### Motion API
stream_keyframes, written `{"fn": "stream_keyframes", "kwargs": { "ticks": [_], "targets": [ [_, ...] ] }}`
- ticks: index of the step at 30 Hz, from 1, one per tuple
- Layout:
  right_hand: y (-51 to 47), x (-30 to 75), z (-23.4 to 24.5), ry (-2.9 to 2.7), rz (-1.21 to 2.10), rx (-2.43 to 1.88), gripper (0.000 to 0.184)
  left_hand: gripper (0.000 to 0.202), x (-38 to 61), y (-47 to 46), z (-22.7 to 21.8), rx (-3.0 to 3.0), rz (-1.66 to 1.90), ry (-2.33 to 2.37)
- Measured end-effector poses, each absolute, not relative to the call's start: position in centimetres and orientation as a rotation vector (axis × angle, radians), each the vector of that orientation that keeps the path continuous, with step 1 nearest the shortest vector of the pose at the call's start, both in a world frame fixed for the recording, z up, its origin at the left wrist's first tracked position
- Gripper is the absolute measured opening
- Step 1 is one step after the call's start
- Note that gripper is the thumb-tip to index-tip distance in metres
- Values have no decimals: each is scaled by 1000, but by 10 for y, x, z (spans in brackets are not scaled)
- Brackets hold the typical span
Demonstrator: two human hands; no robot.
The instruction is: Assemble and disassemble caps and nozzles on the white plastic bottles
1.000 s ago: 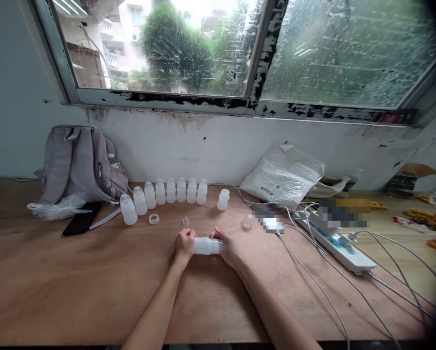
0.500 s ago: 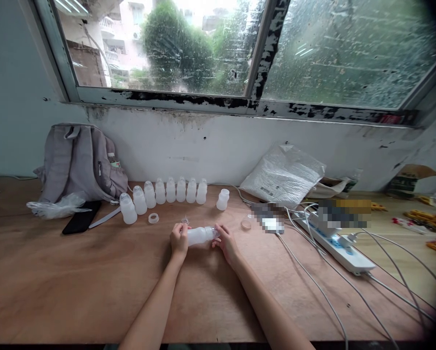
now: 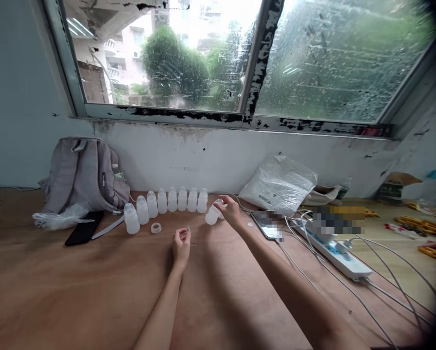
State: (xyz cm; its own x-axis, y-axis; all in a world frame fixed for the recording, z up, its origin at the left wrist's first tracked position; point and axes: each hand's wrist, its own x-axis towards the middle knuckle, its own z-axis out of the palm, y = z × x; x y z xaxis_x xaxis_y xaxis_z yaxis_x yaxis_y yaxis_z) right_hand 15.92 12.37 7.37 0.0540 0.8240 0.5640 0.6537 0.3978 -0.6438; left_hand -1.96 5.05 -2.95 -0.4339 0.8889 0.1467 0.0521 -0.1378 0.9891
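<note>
My right hand (image 3: 229,210) grips a frosted white baby bottle (image 3: 212,216) by its clear top. The bottle leans slightly at the right end of the row, and a similar one behind it is mostly hidden by my fingers. My left hand (image 3: 182,243) is closed over the table, its fingertips pinching a small clear piece (image 3: 188,230) that looks like a bottle teat. To its left lies a white ring (image 3: 155,227). Several frosted bottles with clear tops (image 3: 162,201) stand upright in a curved line along the wall.
A grey backpack (image 3: 82,170), crumpled plastic bag (image 3: 61,217) and black phone (image 3: 83,230) are at the left. On the right are a silver bubble mailer (image 3: 279,182), a charging phone (image 3: 265,224), a white power strip (image 3: 349,260) and loose cables crossing the wooden table (image 3: 94,291).
My right hand has carried the bottle away from my left hand, back to the row's right end. My left hand has let go of the bottle and now pinches the small clear piece.
</note>
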Motion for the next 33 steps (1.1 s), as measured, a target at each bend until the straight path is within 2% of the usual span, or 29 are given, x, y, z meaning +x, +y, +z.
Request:
{"fn": "stream_keyframes", "kwargs": {
  "ticks": [6,18,28,33],
  "targets": [
    [171,152,73,-1718,-64,-1576,27,16,-26,53,-28,1039,1668,1472],
    [196,142,61,-1750,-99,-1669,27,16,-38,59,-28,850,1677,1431],
    [188,145,64,-1650,-16,-1577,33,17,-45,59,-25,709,1684,1381],
    [145,122,35,-1718,181,-1389,28,20,-50,64,-30,627,1689,1383]
  ]
}}
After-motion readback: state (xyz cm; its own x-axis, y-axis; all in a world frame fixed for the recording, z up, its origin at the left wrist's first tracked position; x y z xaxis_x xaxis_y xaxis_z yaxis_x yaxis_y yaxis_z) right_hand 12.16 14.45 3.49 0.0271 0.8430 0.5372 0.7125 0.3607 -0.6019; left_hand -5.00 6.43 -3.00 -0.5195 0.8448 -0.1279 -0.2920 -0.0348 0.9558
